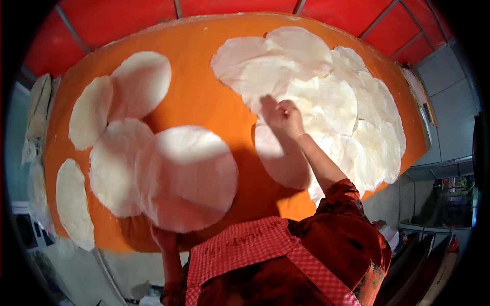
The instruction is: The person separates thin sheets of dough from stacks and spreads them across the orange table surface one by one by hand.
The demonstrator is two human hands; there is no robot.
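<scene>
A large, thin round dough sheet (186, 178) appears raised over the orange cloth, with my left hand (164, 238) at its near edge. The fingers of that hand are hidden beneath the sheet, which they seem to hold from below. My right hand (287, 120) hovers over a spread of overlapping dough sheets (326, 102), its fingers curled closed and nothing visible in them. Its shadow falls on a single sheet (280, 158) at the near left of that spread. Left of the raised sheet lies another dough sheet (120, 168), partly covered by it.
An orange cloth (199, 102) covers the wide table. Two more sheets (142, 84) overlap at the far left, and a narrow-looking one (74, 204) hangs near the left edge. Folded cloth (38, 112) sits beyond the left side. Red panels (224, 6) border the far edge.
</scene>
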